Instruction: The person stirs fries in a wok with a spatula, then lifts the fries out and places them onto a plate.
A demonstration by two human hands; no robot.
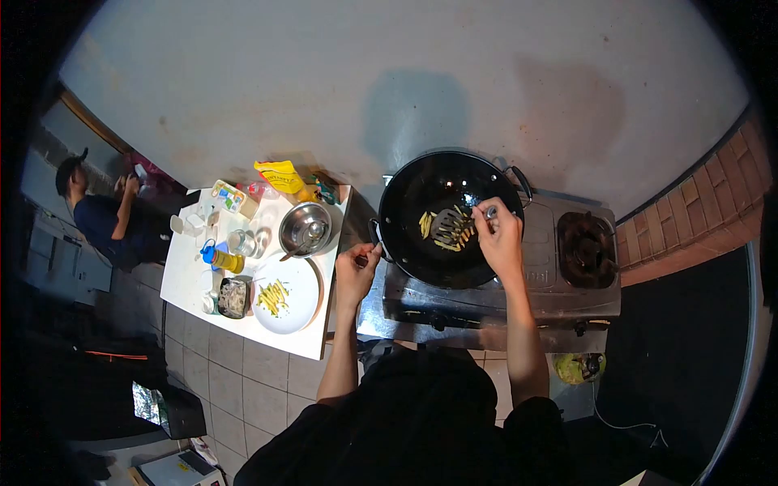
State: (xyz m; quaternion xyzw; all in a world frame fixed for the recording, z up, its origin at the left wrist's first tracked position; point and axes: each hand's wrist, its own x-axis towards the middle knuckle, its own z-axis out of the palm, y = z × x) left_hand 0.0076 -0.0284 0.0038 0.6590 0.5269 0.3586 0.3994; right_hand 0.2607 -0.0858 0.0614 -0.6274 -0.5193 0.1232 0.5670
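Observation:
A large black wok (413,190) sits on the gas stove's left burner, with cut yellow strips (425,224), perhaps fries, in its bottom. My right hand (499,236) is closed around the handle of a slotted spatula (447,228). The spatula's dark, slotted head lies among the strips. At the wok's left side, my left hand (355,274) is closed on the wok's loop handle (374,232); its fingers partly hide the grip.
Left of the stove, a white table (305,342) bears a plate (288,317) of yellow strips, a metal bowl (293,219), a yellow bottle with a blue cap (227,260) and a dark container (234,297). Another burner (587,249) is at right. A person (101,215) stands far left.

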